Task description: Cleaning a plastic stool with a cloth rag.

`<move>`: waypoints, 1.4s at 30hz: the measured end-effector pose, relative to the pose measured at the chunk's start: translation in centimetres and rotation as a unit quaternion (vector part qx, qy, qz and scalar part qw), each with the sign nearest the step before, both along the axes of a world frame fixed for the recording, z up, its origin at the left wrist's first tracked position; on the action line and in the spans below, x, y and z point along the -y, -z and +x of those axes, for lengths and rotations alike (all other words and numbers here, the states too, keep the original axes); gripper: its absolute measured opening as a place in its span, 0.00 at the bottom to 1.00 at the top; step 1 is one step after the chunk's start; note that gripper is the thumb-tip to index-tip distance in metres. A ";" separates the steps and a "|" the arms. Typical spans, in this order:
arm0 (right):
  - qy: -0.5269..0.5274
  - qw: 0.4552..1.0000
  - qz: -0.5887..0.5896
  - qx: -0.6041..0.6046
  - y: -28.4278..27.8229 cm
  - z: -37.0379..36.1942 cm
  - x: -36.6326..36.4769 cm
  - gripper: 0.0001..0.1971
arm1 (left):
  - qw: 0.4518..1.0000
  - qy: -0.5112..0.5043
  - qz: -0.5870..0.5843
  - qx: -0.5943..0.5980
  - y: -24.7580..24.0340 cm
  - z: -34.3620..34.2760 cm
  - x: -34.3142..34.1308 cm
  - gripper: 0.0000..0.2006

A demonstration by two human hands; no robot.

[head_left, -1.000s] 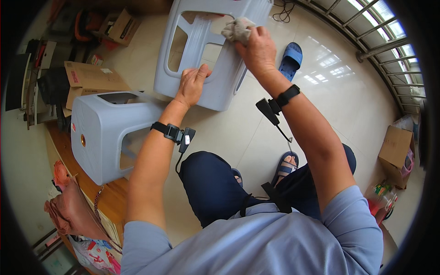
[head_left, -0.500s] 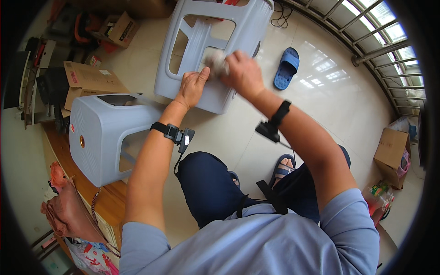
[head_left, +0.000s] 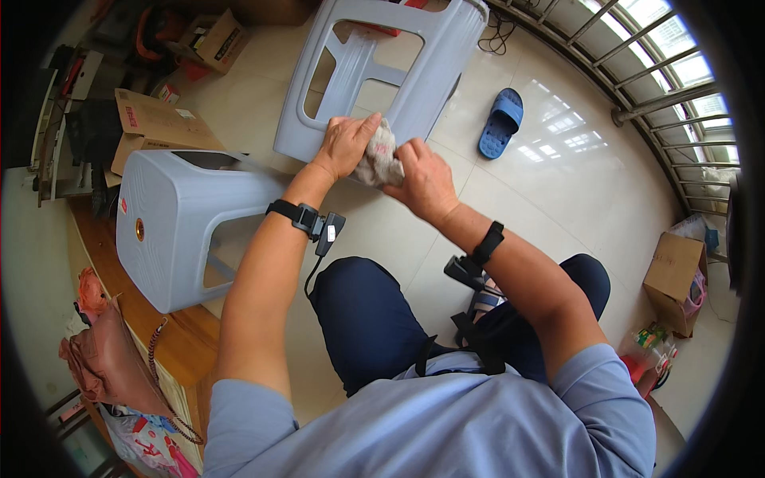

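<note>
A crumpled greyish-white cloth (head_left: 381,158) with faint reddish marks is bunched between my hands. My left hand (head_left: 347,146) grips its left side, the thumb lying along the top. On its right side, the fingers of my right hand (head_left: 426,182) are closed on the cloth. Just beyond lies a pale blue-grey plastic stool (head_left: 296,127), tipped over, its open leg frames showing. The cloth overlaps the stool's near edge; I cannot tell whether they touch. A matching stool (head_left: 151,231) lies on its side to the left, near my left forearm.
A blue slipper (head_left: 501,123) lies on the tiled floor, right of the farther stool. Cardboard boxes (head_left: 159,123) stand at far left; another carton (head_left: 674,275) is at right. A pinkish-brown bag (head_left: 119,362) rests on the wooden bench (head_left: 187,342). Metal window bars (head_left: 669,95) line the right.
Both hands have come nearer to me with the cloth, off the stool's side to its near edge. The cloth, blurred before, now shows clearly. My right foot is now mostly hidden.
</note>
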State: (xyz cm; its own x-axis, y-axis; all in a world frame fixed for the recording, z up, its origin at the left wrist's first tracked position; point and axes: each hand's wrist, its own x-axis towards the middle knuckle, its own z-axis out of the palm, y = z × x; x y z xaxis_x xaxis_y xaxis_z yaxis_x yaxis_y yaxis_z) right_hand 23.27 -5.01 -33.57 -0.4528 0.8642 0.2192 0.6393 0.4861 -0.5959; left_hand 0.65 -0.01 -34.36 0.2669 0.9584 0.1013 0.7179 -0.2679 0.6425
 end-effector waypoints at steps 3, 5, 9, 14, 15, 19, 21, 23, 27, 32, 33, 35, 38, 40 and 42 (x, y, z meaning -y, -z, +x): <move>0.094 0.995 0.026 0.011 0.1 1.8 -3.5 0.29 | 1.000 0.005 -0.029 0.010 -0.6 1.0 -0.3 0.39; 0.082 0.996 0.023 0.013 0.0 2.0 -3.9 0.30 | 0.999 0.002 -0.036 -0.030 -0.5 0.8 -0.5 0.39; -0.012 0.999 0.001 0.036 -0.3 1.5 -2.7 0.30 | 0.998 -0.003 -0.050 -0.024 0.0 0.0 -0.5 0.38; -0.018 0.997 -0.015 0.072 -0.2 0.2 -0.6 0.31 | 0.999 -0.006 -0.025 -0.025 -0.3 0.3 -0.5 0.37; -0.002 0.997 -0.021 0.077 -0.4 0.4 -1.0 0.31 | 0.999 -0.005 -0.033 -0.028 -0.4 0.5 -0.6 0.37; 0.090 0.991 -0.089 0.048 -1.4 1.1 -3.7 0.29 | 0.998 -0.008 -0.056 -0.023 -0.6 0.7 -0.4 0.38; 0.099 0.987 -0.117 0.052 -1.5 1.3 -4.3 0.29 | 0.999 -0.021 -0.030 -0.016 -0.5 0.8 -0.4 0.38; 0.134 0.984 -0.114 0.037 -1.0 0.8 -3.6 0.30 | 0.999 -0.014 -0.028 -0.008 -0.4 0.8 -0.3 0.37; 0.136 0.978 -0.158 0.009 0.0 -0.9 -0.1 0.33 | 0.998 -0.022 -0.049 -0.045 -0.2 0.6 -0.4 0.38; 0.129 0.973 -0.190 0.017 -0.3 -1.8 0.7 0.33 | 0.999 -0.015 -0.038 -0.031 -0.3 0.0 -0.2 0.38; 0.132 0.973 -0.189 0.019 0.0 -1.3 0.1 0.33 | 0.999 -0.011 -0.030 -0.025 -0.6 0.4 -0.2 0.37; 0.197 0.967 -0.162 -0.001 0.8 -0.1 -2.3 0.31 | 0.999 -0.007 -0.037 -0.033 -1.1 1.2 -0.7 0.37; 0.256 0.954 -0.154 -0.034 -0.9 0.8 -6.2 0.28 | 0.999 -0.018 -0.039 -0.030 -0.9 1.3 -0.3 0.37; 0.249 0.962 -0.117 -0.012 -0.6 0.6 -6.2 0.28 | 0.999 -0.030 -0.029 -0.015 -0.5 1.2 -0.4 0.37; 0.233 0.964 -0.125 -0.022 0.2 -0.3 -3.9 0.31 | 0.998 -0.016 -0.046 -0.026 -0.1 0.8 -0.4 0.37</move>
